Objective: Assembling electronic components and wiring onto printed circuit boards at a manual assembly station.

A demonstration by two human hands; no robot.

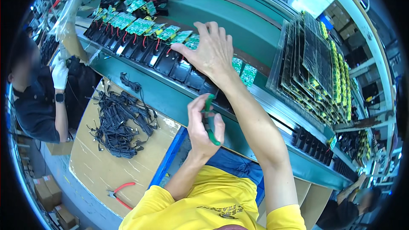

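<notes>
We saw green circuit boards point(139, 26), bright red wires point(134, 39) and black plastic cases point(164, 65). The hand tool point(209, 102) had green handles, the pliers point(126, 185) red ones. We noted black cables point(117, 130), a tan surface point(85, 162) streaked with whitish scuffs, a yellow T-shirt point(204, 187) with dark lettering, and a co-worker's white glove point(60, 76).

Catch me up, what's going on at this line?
A person in a yellow shirt holds a green-handled hand tool in the left hand. The right hand is spread over a row of green circuit boards along black casings; whether it touches one is unclear. Tangled black cables and red-handled pliers lie on the tan tabletop to the left.
</notes>
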